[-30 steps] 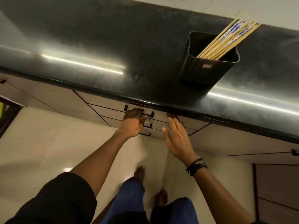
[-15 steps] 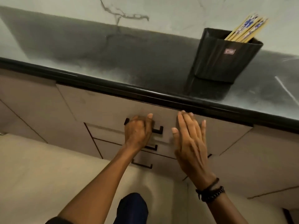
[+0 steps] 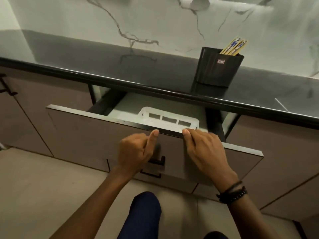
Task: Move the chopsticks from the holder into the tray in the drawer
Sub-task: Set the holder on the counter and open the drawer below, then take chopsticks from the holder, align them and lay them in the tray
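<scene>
Chopsticks stand in holder, beyond right grip.

Yellow wooden chopsticks with blue-and-white patterned tops sit in a black ribbed holder. The slotted plastic tray is white. The flat drawer front is taupe, its bar handle black.
</scene>
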A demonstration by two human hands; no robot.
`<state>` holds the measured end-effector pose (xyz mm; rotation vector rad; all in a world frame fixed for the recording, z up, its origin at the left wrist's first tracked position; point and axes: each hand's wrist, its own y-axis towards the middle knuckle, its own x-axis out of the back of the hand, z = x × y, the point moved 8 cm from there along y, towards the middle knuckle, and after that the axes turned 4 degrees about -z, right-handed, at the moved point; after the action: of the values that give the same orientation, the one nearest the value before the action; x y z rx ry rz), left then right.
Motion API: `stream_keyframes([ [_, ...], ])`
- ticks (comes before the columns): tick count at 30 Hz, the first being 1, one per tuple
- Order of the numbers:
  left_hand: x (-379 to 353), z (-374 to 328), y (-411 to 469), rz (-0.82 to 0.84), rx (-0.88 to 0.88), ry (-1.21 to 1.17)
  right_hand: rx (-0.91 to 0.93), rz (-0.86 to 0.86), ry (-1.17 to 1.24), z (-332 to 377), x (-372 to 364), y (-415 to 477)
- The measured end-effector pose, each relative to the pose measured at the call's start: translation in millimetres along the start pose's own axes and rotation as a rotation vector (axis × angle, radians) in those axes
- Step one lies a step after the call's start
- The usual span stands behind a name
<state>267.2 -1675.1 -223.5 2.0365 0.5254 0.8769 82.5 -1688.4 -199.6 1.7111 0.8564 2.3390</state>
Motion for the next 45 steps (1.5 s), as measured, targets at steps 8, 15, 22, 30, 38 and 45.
stream_keyframes([
  [8,-12,-20,89,0.182,-0.032,0.058,-0.191,0.392,0.123,-29,-12,6],
  [15,-72,25,91,0.743,0.018,0.254,-0.19,0.563,0.097,-41,-27,16],
  [22,-76,31,111,0.497,-0.01,0.123,-0.224,0.273,0.217,-63,-4,66],
  [30,-95,39,170,0.481,0.007,0.112,-0.319,-0.421,0.361,-124,87,172],
  [38,-138,58,188,0.742,-0.042,0.444,-0.663,-0.318,0.407,-218,82,253],
  [45,-141,74,196,0.714,-0.026,0.444,-0.798,-0.121,0.644,-243,58,292],
])
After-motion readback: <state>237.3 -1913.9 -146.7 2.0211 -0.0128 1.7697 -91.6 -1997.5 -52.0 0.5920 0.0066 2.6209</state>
